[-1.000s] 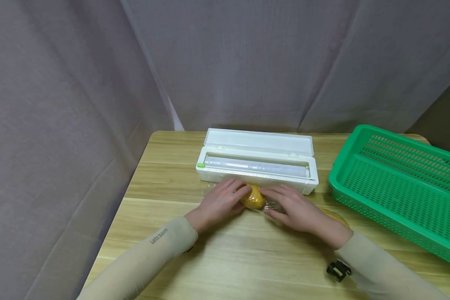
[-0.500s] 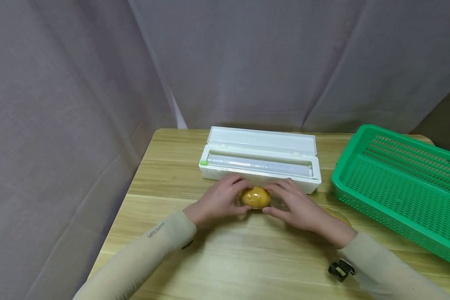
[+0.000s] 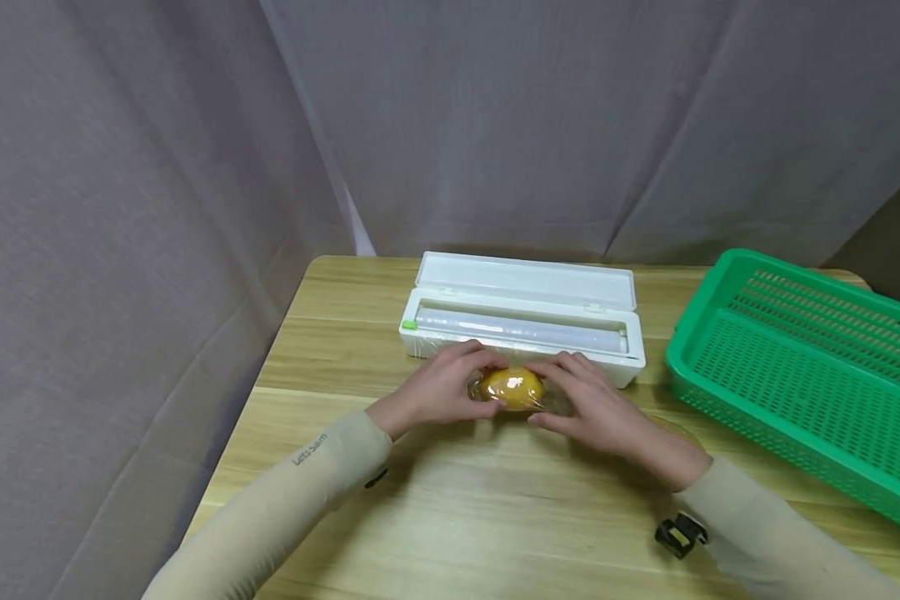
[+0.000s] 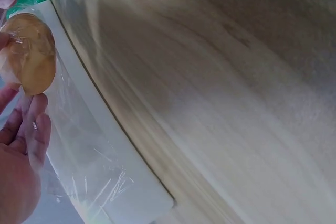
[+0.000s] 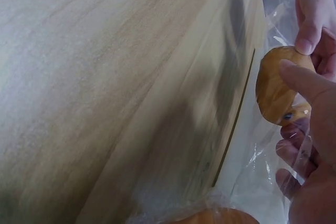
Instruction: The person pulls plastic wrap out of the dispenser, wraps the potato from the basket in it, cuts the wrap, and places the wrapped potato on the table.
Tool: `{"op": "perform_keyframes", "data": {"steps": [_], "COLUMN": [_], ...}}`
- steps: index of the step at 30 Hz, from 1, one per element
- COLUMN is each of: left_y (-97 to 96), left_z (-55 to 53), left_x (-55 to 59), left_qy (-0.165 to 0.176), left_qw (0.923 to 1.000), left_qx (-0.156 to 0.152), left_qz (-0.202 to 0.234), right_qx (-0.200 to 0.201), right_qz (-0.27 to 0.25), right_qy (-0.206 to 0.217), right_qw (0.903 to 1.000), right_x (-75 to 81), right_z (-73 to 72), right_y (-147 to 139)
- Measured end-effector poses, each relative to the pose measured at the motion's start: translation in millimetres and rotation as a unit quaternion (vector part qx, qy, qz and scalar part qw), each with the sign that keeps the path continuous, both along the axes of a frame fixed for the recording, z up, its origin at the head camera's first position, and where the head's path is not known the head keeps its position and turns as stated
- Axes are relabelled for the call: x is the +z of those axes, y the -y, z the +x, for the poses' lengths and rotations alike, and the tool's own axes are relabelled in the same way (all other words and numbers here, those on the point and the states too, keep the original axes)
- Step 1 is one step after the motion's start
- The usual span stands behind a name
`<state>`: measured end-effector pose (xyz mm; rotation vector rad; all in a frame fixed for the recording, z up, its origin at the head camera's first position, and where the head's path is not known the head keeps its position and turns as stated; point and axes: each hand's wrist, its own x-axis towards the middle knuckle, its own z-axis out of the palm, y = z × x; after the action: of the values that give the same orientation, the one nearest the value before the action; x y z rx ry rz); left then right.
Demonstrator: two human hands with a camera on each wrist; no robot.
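Observation:
Between both hands is a yellow, mango-like fruit [image 3: 513, 388] in shiny cling film [image 5: 278, 22], held close in front of the white dispenser box [image 3: 525, 287]. My left hand [image 3: 450, 390] holds its left end, thumb at the near side and fingers on the far side. My right hand [image 3: 588, 408] grips the right end, with the thumb near its front edge. In the right wrist view a thumb lies across the fruit's face. Loose film spreads around the fruit, over the fingers. The fruit's underside is hidden in the head view.
The dispenser's lid is raised, showing a film roll [image 3: 521, 330] inside and a green slider [image 3: 409, 325] at its left end. A second wrapped yellow fruit [image 3: 677, 430] lies behind my right wrist. A green plastic basket [image 3: 735, 408] stands at the right.
The fruit has been turned between my hands and now lies wider across the view. My left thumb has come round to its front. The head view has shifted slightly.

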<state>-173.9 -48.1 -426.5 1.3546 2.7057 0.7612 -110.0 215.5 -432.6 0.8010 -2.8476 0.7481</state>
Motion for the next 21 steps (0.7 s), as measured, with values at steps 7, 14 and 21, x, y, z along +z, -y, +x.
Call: {"op": "perform_keyframes", "data": {"steps": [7,14,21], "left_y": [-1.2,-1.8,-4.4], "left_z": [0.1,3.6,-2.1], "left_x": [0.2,-0.3,5.4], "left_qy": [-0.006,-0.005,0.000], "left_qw": [1.0000,0.9998,0.9996], "left_qx": [0.001,0.003,0.000], "left_qz": [-0.007,-0.020,-0.027], "right_qx": [0.004,-0.006,-0.017], "right_qz": [-0.015,-0.022,-0.012], "right_qy": [-0.031,-0.031,-0.012], "right_qw": [0.9994,0.9993,0.9997], "right_x": [-5.0,-4.0,2.8], "right_z": [-8.5,-9.7,-8.7], "right_y": [-0.9,-2.7,-3.7]}}
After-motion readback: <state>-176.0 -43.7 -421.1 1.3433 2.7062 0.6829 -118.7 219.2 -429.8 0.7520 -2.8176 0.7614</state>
